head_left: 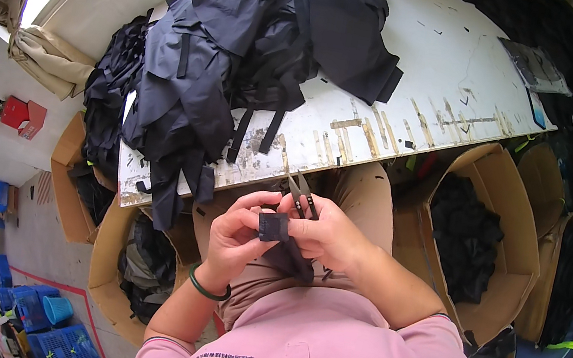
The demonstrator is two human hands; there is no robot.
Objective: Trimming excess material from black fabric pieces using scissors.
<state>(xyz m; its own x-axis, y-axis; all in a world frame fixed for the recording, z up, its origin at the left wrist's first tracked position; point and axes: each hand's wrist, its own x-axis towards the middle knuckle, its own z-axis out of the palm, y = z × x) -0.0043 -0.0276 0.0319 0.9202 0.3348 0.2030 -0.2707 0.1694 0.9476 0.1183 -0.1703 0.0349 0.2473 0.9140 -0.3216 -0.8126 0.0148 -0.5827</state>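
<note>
Close together over my lap, both hands work at a small dark fabric piece [273, 228] with a squared, folded end. My left hand [238, 234] pinches that end between thumb and fingers. Thread snips [302, 195] sit in my right hand [327, 233], blades pointing up toward the table edge, while its thumb and finger also hold the fabric's right side. More dark cloth [290, 259] hangs below the fingers onto my lap. A dark bangle circles my left wrist.
A white worn table [435, 60] lies ahead, with a heap of dark cut fabric [226, 40] spilling over its near left edge. Cardboard boxes of dark cloth stand at the right [519, 241] and left [107, 263]. Blue crates [65, 347] stand on the floor far left.
</note>
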